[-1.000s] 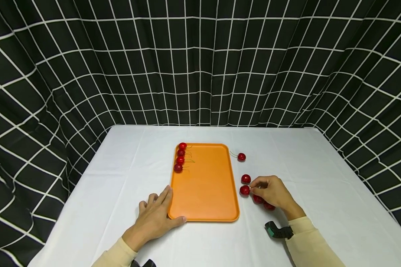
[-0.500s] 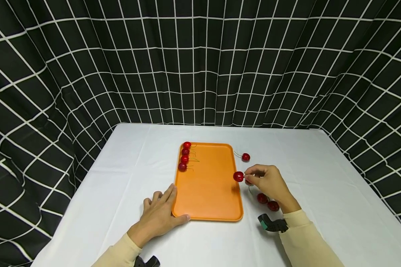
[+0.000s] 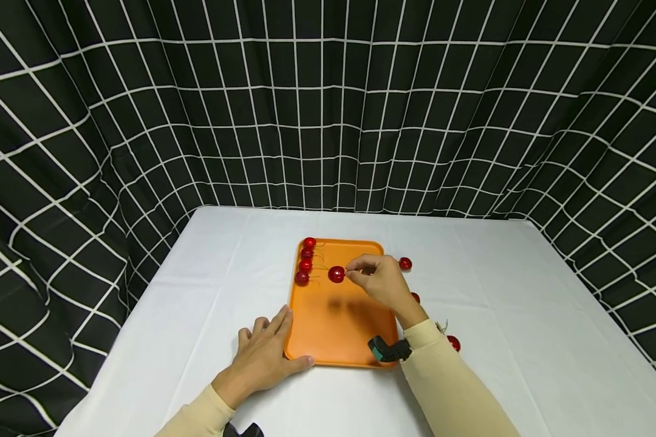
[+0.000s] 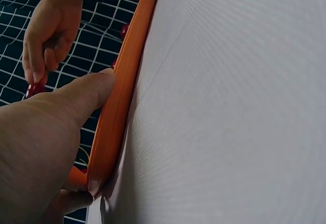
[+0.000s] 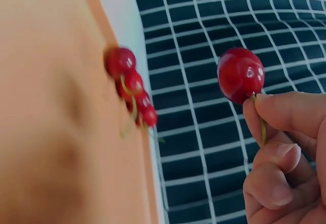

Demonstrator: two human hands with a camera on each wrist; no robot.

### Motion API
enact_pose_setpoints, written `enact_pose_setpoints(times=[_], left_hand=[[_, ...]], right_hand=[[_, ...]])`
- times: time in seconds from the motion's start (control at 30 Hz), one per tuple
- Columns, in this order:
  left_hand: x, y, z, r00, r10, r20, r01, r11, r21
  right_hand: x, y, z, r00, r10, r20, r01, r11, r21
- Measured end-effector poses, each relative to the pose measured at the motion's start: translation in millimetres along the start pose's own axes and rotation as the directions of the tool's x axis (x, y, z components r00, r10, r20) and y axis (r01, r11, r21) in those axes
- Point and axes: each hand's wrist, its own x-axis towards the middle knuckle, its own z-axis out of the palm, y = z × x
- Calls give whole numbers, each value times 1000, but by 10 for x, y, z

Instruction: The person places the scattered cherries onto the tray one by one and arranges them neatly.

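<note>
My right hand [image 3: 379, 280] pinches a red cherry [image 5: 241, 75] by its stem, thumb and fingertip at the stem's base. In the head view the cherry hangs over the orange tray [image 3: 333, 328], its shadow below it. A column of several cherries [image 3: 305, 265] lies along the tray's left edge at the far end, stems to the right. My left hand [image 3: 265, 358] rests at the tray's near left corner, fingers along the left side and thumb on the front rim. In the left wrist view the left thumb [image 4: 97, 89] touches the tray's rim.
Right of the tray on the white tablecloth [image 3: 503, 291], one cherry [image 3: 406, 263] lies at the far side. Another cherry [image 3: 415, 297] and a nearer cherry [image 3: 454, 343] are partly hidden by the right arm. A black grid curtain [image 3: 328, 109] surrounds the table.
The right hand has taken a cherry from the table right of the tray, lifted it, and carried it left over the tray. The left hand stays at the tray's corner.
</note>
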Motion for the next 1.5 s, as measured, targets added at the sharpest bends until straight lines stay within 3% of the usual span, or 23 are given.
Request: enact_pose_setpoints(times=[0.3, 0.6, 0.73, 1.03, 1.5], left_hand=[[8, 8, 8, 1000, -1, 2, 1, 1000, 10], [0, -13, -3, 1000, -2, 3, 2, 1000, 3], [-1, -12, -3, 1000, 5, -2, -5, 1000, -1], [-4, -8, 2, 1000, 16, -19, -16, 1000, 13], [-11, -10, -4, 1000, 20, -14, -20, 1000, 4]], right_hand=[[160, 38, 434, 1000, -10, -21, 10, 1000, 22], [243, 137, 721, 997, 82, -8, -83, 996, -42], [233, 165, 786, 993, 116, 25, -114, 992, -59], [206, 250, 858, 992, 104, 77, -95, 989, -111], [201, 313, 906, 992, 98, 81, -81, 978, -193]])
